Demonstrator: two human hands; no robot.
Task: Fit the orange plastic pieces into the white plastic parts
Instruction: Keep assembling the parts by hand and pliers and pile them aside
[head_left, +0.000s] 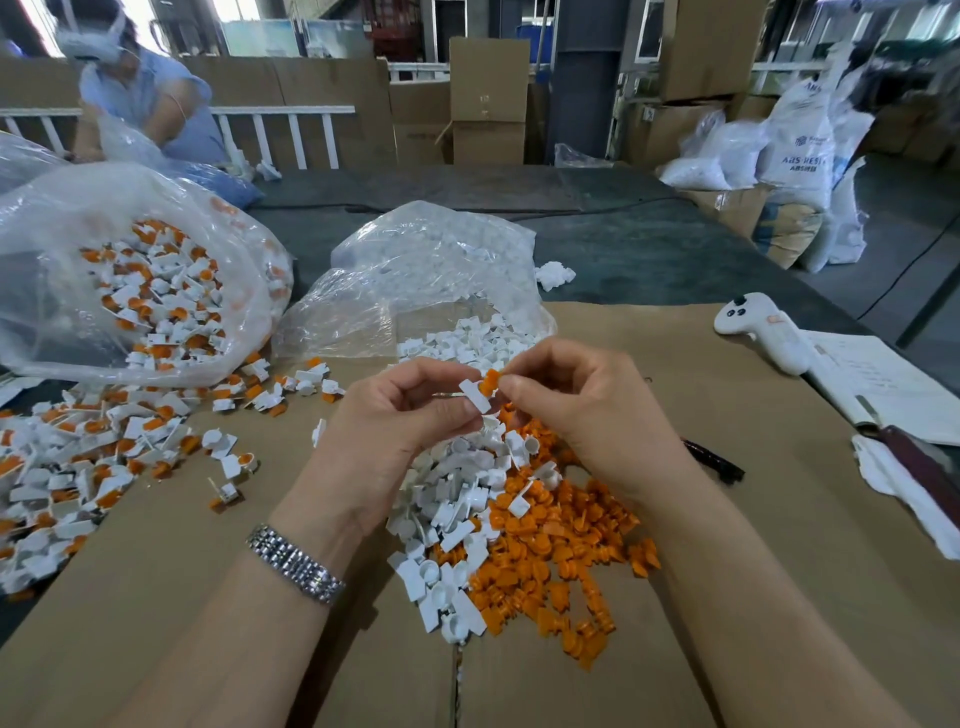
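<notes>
My left hand (400, 415) pinches a small white plastic part (475, 396) above the cardboard. My right hand (582, 410) pinches an orange plastic piece (489, 383) and holds it against the top of the white part. Below the hands lies a heap of loose white parts (457, 499), with a heap of loose orange pieces (550, 551) to its right. Fitted white-and-orange parts (78, 467) are spread at the left, spilling from a clear bag (135, 291).
A clear bag of white parts (436, 280) lies behind the hands. At the right are a white controller (761, 330), a notebook (883, 384), a black pen (714, 460) and a white cloth (909, 493). Another person (140, 88) works at the far left. Cardboard (208, 571) covers the table.
</notes>
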